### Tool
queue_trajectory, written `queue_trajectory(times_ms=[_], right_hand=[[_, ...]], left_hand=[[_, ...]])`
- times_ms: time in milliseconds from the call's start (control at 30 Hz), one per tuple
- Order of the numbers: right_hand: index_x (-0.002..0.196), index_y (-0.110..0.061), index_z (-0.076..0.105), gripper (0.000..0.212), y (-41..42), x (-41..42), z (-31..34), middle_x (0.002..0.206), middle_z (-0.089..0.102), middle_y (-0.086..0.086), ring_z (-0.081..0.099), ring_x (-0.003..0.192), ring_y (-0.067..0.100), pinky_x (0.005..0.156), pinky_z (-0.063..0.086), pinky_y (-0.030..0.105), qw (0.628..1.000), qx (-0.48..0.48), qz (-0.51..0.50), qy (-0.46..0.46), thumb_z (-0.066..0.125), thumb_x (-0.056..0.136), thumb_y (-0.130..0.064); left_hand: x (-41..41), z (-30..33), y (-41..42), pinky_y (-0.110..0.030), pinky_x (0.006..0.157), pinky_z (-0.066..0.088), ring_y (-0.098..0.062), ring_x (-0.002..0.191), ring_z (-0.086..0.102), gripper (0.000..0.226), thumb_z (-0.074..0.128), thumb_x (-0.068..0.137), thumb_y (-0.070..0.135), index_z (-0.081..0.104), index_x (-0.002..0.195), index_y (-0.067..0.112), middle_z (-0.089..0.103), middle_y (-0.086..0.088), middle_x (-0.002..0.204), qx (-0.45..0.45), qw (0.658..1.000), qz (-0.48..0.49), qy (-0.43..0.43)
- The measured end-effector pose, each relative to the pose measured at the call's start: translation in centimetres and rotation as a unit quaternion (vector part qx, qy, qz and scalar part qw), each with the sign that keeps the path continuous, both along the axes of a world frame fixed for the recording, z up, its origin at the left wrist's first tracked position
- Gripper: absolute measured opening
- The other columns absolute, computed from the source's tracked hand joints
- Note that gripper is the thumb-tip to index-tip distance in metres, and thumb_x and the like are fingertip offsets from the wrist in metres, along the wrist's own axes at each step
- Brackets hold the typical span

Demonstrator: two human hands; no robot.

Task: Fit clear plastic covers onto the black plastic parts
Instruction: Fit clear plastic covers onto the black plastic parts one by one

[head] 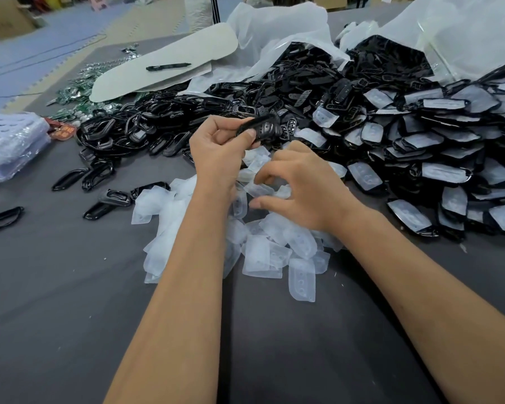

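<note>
Left hand (219, 147) pinches black part (260, 128) | right hand (301, 188) fingers curled over cover (258, 189), grip unclear | we might grab two stuck covers.

Two hands (219, 150), one pen (168, 66)

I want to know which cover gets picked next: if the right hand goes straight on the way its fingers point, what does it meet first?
Probably the clear cover lying just under the right hand's curled fingertips; depth is uncertain.
</note>
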State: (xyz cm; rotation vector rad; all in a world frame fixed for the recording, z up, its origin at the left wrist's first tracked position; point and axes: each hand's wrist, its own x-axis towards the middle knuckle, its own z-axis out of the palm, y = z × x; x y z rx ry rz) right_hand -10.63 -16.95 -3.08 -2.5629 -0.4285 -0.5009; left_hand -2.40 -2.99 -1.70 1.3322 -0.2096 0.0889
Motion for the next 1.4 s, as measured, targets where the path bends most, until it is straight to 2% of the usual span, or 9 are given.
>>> queue_trajectory(times_ms=[100, 333, 433, 733, 867, 1000, 1067, 1167, 1400], right_hand=[[0.127, -0.021, 0.069, 0.058, 0.1, 0.3, -0.2, 0.110, 0.057, -0.004, 0.043, 0.112, 0.020, 0.103, 0.043, 0.037, 0.995, -0.067, -0.052, 0.052, 0.071, 0.087, -0.063], [0.095, -0.020, 0.073, 0.021, 0.7, -0.4, 0.3, 0.092, 0.067, -0.007, 0.054, 0.097, 0.019, 0.091, 0.048, 0.042, 0.998, 0.007, -0.031, 0.051, 0.083, 0.087, -0.037], [0.108, -0.017, 0.067, 0.029, 0.7, -0.3, 0.3, 0.087, 0.068, -0.008, 0.058, 0.092, 0.016, 0.088, 0.049, 0.044, 0.995, 0.065, -0.031, 0.068, 0.084, 0.087, -0.027], [0.091, -0.025, 0.070, 0.016, 0.6, -0.2, 0.4, 0.093, 0.063, -0.008, 0.049, 0.099, 0.019, 0.095, 0.044, 0.045, 0.996, -0.002, -0.030, 0.078, 0.075, 0.093, -0.040], [0.092, -0.013, 0.065, 0.012, 0.3, -0.3, 0.2, 0.083, 0.067, -0.004, 0.061, 0.087, 0.019, 0.088, 0.050, 0.047, 0.993, 0.109, -0.043, -0.013, 0.076, 0.094, -0.019], [0.097, -0.008, 0.060, 0.015, -0.7, -0.5, 0.8, 0.071, 0.067, -0.003, 0.060, 0.062, 0.007, 0.065, 0.046, 0.019, 0.957, 0.244, -0.095, -0.123, 0.074, 0.091, -0.011], [0.098, -0.013, 0.059, 0.012, -1.4, -0.4, 0.8, 0.068, 0.068, -0.002, 0.063, 0.060, 0.011, 0.061, 0.046, 0.023, 0.931, 0.324, -0.108, -0.129, 0.070, 0.094, -0.012], [0.096, -0.013, 0.068, 0.003, -2.6, -0.1, 0.4, 0.075, 0.072, -0.001, 0.072, 0.072, 0.024, 0.066, 0.059, 0.040, 0.906, 0.378, -0.143, -0.129, 0.069, 0.097, -0.011], [0.103, -0.012, 0.076, 0.012, -3.2, 0.4, -0.4, 0.088, 0.074, -0.005, 0.070, 0.078, 0.006, 0.076, 0.058, 0.022, 0.883, 0.397, -0.209, -0.136, 0.078, 0.091, -0.015]], left_hand=[[0.5, -0.1, 0.2, -0.018, 0.049, 0.047, -0.017, 0.060, 0.071, 0.023, 0.071, 0.086, -0.014, 0.062, 0.086, 0.007, 0.070, 0.001, 0.063, -0.039, 0.998, 0.035, 0.044], [0.5, -0.1, 0.1, -0.019, 0.052, 0.047, -0.017, 0.061, 0.070, 0.022, 0.071, 0.086, -0.012, 0.063, 0.088, 0.008, 0.070, 0.000, 0.065, -0.054, 0.995, 0.041, 0.077], [0.3, 0.0, 0.0, -0.020, 0.052, 0.045, -0.018, 0.062, 0.070, 0.022, 0.070, 0.086, -0.013, 0.062, 0.089, 0.008, 0.070, -0.003, 0.069, -0.050, 0.995, 0.038, 0.076], [0.2, 0.1, -0.2, -0.020, 0.054, 0.043, -0.017, 0.063, 0.071, 0.023, 0.070, 0.087, -0.012, 0.063, 0.086, 0.010, 0.068, 0.001, 0.065, -0.039, 0.996, 0.034, 0.080], [0.2, 0.0, -0.2, -0.020, 0.053, 0.043, -0.018, 0.063, 0.070, 0.023, 0.069, 0.087, -0.012, 0.062, 0.087, 0.010, 0.070, 0.000, 0.068, -0.034, 0.996, 0.035, 0.073], [0.0, 0.2, -0.5, -0.018, 0.052, 0.045, -0.016, 0.062, 0.070, 0.023, 0.069, 0.087, -0.012, 0.063, 0.089, 0.010, 0.069, 0.001, 0.066, -0.021, 0.998, 0.019, 0.052], [-0.3, 0.3, -0.9, -0.018, 0.053, 0.046, -0.016, 0.063, 0.071, 0.023, 0.068, 0.087, -0.012, 0.064, 0.090, 0.010, 0.070, 0.002, 0.066, -0.012, 0.999, 0.001, 0.040], [-0.9, 0.2, -1.9, -0.019, 0.056, 0.050, -0.016, 0.066, 0.071, 0.022, 0.069, 0.087, -0.011, 0.065, 0.091, 0.010, 0.069, 0.005, 0.063, 0.021, 0.999, -0.026, 0.021], [-1.3, -0.5, -3.1, -0.028, 0.068, 0.060, -0.017, 0.059, 0.068, 0.020, 0.068, 0.089, -0.013, 0.062, 0.094, 0.005, 0.059, 0.010, 0.054, 0.052, 0.997, -0.051, 0.015]])
